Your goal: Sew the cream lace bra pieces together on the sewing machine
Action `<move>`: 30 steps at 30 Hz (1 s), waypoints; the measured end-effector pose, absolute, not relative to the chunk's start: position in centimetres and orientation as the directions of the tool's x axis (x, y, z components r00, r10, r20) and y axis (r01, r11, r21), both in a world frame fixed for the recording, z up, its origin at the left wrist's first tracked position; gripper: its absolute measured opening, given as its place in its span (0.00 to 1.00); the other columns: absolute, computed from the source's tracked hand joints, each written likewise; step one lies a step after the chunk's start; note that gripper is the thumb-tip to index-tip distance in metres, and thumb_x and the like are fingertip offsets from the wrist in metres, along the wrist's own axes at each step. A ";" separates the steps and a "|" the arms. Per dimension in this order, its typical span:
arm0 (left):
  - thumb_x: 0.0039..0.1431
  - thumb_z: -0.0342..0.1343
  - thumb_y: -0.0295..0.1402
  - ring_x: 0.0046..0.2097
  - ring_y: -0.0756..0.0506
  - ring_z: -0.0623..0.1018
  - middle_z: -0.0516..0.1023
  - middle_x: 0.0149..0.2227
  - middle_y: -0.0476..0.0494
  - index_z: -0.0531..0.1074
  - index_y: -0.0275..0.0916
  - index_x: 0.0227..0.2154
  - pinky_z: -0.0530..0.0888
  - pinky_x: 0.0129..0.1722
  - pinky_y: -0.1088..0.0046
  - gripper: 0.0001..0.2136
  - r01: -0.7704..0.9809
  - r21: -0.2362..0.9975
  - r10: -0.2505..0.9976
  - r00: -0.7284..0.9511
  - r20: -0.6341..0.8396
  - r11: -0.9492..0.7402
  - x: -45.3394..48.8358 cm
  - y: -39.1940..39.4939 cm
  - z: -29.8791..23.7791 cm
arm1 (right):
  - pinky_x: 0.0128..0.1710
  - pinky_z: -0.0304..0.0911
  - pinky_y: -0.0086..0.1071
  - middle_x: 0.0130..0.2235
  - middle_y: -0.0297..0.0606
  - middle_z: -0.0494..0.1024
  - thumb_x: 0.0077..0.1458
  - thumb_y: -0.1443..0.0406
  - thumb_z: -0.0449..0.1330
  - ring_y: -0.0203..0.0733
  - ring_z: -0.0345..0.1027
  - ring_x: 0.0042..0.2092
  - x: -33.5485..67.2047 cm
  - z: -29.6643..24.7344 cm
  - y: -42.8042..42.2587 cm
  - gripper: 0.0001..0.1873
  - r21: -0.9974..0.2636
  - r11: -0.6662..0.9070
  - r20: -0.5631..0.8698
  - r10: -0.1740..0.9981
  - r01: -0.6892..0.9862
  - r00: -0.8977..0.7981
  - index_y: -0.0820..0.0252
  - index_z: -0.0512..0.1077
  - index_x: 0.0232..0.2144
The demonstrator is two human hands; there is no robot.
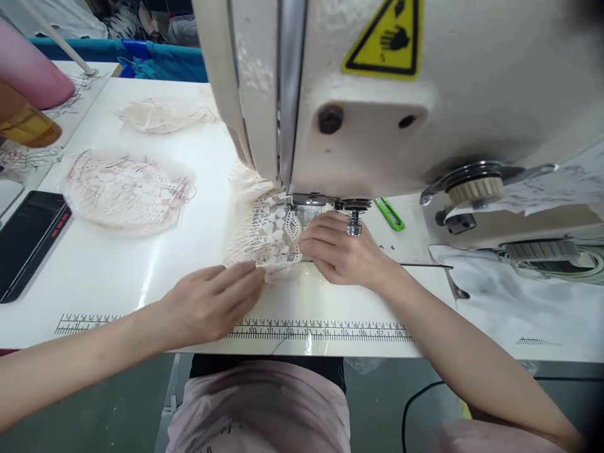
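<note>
A piece of cream lace fabric with a scalloped border lies under the needle area of a white sewing machine. At its near left corner, the fingers of my left hand are pressed together on the fabric edge. My right hand, fingers curled, grips the lace's right border close to the presser foot. The machine head partly hides the fabric's far end and the tips of my right fingers.
Two more lace pieces, one nearer and one farther, lie left. Beyond them are a black phone and a pink thread cone. Green thread snips lie right of the needle. A printed ruler runs along the front edge.
</note>
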State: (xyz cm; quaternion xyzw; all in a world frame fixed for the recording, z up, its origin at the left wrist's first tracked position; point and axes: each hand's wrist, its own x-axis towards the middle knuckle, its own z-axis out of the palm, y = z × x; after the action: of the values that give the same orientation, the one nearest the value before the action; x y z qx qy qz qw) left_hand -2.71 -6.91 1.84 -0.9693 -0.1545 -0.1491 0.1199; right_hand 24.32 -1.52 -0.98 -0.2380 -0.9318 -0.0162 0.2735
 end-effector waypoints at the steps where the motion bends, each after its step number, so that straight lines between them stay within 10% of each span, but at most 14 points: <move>1: 0.63 0.50 0.21 0.44 0.44 0.78 0.78 0.44 0.39 0.72 0.32 0.42 0.76 0.32 0.71 0.08 0.414 -0.094 0.359 0.865 0.351 -0.906 -2.6 -6.8 2.1 | 0.36 0.63 0.34 0.31 0.33 0.75 0.50 0.76 0.49 0.37 0.67 0.35 24.4 -1.0 -1.5 0.12 -0.122 0.890 0.528 0.432 0.439 -0.731 0.62 0.71 0.29; 5: 0.69 0.46 0.28 0.33 0.50 0.78 0.77 0.43 0.41 0.67 0.34 0.44 0.71 0.22 0.76 0.07 0.659 0.244 0.702 0.647 0.298 -0.712 -2.1 -5.5 4.0 | 0.38 0.64 0.37 0.32 0.36 0.76 0.58 0.64 0.55 0.39 0.67 0.37 24.4 -1.0 -1.5 0.07 -0.122 0.903 0.533 0.410 0.412 -0.740 0.63 0.72 0.33; 8: 0.69 0.47 0.39 0.29 0.49 0.76 0.77 0.38 0.45 0.66 0.36 0.44 0.69 0.22 0.74 0.11 0.629 0.310 0.697 0.684 0.215 -0.713 -1.4 -3.8 4.5 | 0.40 0.65 0.35 0.33 0.33 0.77 0.61 0.64 0.57 0.37 0.68 0.37 24.5 -0.6 -1.6 0.07 -0.039 0.913 0.554 0.359 0.407 -0.752 0.60 0.71 0.31; 16: 0.63 0.51 0.24 0.29 0.47 0.71 0.73 0.29 0.47 0.70 0.37 0.35 0.67 0.28 0.70 0.04 0.421 0.051 0.401 0.811 0.427 -0.906 0.8 -1.7 0.6 | 0.45 0.66 0.37 0.41 0.34 0.78 0.62 0.62 0.57 0.39 0.69 0.44 24.7 -0.1 -1.8 0.06 -0.006 0.908 0.512 0.362 0.418 -0.779 0.57 0.71 0.36; 22: 0.63 0.51 0.22 0.27 0.49 0.69 0.71 0.26 0.49 0.70 0.36 0.35 0.64 0.27 0.69 0.05 0.444 0.040 0.406 0.776 0.483 -0.895 0.5 -2.1 0.0 | 0.49 0.67 0.38 0.49 0.34 0.76 0.64 0.65 0.53 0.38 0.67 0.54 24.4 -0.7 -1.6 0.06 -0.092 0.849 0.431 0.506 0.521 -0.747 0.52 0.70 0.40; 30: 0.60 0.56 0.22 0.30 0.47 0.75 0.78 0.31 0.46 0.73 0.33 0.34 0.71 0.30 0.66 0.03 0.447 -0.155 0.308 0.791 0.528 -0.881 0.6 -2.2 0.2 | 0.52 0.68 0.35 0.42 0.31 0.81 0.58 0.71 0.61 0.34 0.74 0.43 24.5 -1.1 -2.1 0.08 -0.144 0.884 0.500 0.454 0.446 -0.738 0.56 0.73 0.41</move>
State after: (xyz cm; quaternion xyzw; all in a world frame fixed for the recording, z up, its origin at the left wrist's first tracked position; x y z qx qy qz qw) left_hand 0.55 -2.24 0.23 -0.9363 -0.2017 -0.2525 0.1373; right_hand 24.52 -2.08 -1.13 -0.2412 -0.9322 0.0073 0.2698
